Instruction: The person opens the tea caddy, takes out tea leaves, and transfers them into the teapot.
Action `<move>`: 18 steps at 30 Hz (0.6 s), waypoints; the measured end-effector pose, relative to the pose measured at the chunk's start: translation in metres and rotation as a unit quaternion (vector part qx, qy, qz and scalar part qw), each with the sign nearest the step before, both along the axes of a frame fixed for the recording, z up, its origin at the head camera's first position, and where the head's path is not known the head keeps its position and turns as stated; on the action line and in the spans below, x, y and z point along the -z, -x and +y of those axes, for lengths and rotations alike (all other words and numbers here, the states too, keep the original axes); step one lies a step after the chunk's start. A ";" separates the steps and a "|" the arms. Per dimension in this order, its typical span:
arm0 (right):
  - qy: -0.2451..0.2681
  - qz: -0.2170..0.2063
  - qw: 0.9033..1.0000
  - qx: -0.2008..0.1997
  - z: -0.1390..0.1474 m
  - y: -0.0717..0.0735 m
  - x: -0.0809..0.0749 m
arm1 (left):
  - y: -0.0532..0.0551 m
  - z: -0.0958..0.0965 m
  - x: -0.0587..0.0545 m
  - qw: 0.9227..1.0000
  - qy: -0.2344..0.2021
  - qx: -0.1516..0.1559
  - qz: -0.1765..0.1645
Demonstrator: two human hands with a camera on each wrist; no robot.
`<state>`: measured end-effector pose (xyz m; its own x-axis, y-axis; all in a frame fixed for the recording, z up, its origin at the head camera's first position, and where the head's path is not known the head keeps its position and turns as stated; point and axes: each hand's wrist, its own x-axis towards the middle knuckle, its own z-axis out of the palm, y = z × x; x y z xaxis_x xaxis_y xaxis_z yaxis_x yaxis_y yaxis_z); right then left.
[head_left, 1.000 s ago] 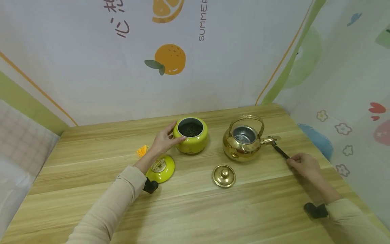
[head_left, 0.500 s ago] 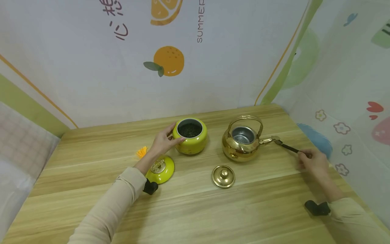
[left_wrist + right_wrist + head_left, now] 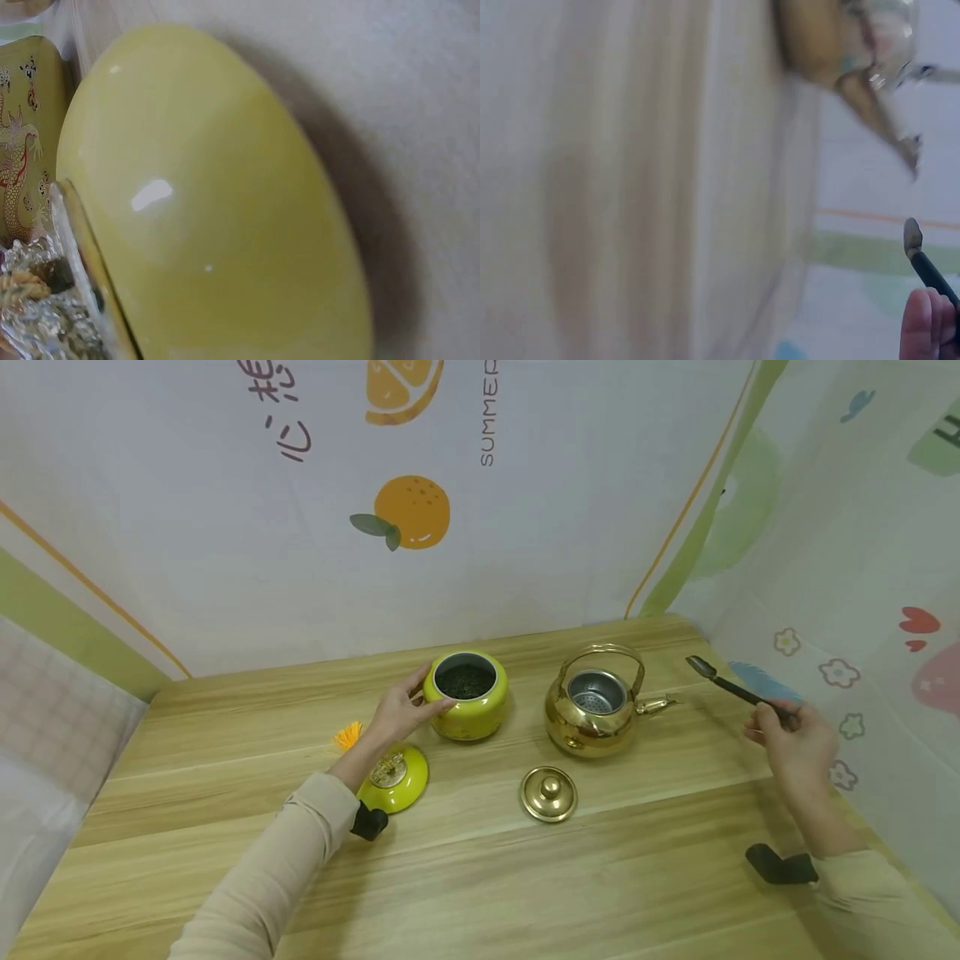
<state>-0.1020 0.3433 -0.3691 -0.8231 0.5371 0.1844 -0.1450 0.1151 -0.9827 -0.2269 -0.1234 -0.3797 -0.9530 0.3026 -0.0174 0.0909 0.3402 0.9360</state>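
At the table's back, my left hand [image 3: 401, 706] grips the near left side of a round yellow tea jar [image 3: 468, 718], thumb and fingers around its wall. Dark tea leaves [image 3: 465, 679] show inside the jar. My right hand [image 3: 798, 743] holds a small tea scoop [image 3: 738, 691] by its dark handle, raised right of a shiny gold teapot [image 3: 588, 731]. The teapot stands uncovered, with a perforated metal strainer [image 3: 597, 691] in its mouth and its spout [image 3: 654, 704] toward the scoop. In the right wrist view, the scoop [image 3: 930, 274] is apart from the spout.
A gold teapot lid [image 3: 550, 794] lies in front of the teapot. Left of it, partly behind my left forearm, sits the yellow jar lid [image 3: 405, 785] with an orange tassel [image 3: 348, 735]. Printed curtains [image 3: 555, 543] border the wooden table [image 3: 480, 877] at back and right.
My right hand has lifted the tea scoop away from the teapot's spout, up and to the right. My left hand has stayed on the tea jar.
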 end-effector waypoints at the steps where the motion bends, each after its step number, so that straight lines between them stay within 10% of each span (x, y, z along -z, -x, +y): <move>1: 0.025 0.010 1.000 0.008 -0.004 0.001 -0.003 | 0.000 0.000 0.000 1.000 -0.001 0.000 -0.001; 9: 0.110 0.134 0.985 0.020 -0.041 0.006 -0.035 | 0.000 0.000 0.000 1.000 0.007 -0.003 0.003; 18: 0.109 0.266 0.951 -0.110 -0.102 0.009 -0.057 | 0.000 -0.001 0.001 1.000 -0.008 0.001 0.007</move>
<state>-0.1108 0.2418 -0.3118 -0.7418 0.4351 0.5103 -0.6253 -0.1739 -0.7608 -0.2274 -0.1239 -0.3809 -0.9525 0.3044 -0.0003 0.1038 0.3258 0.9397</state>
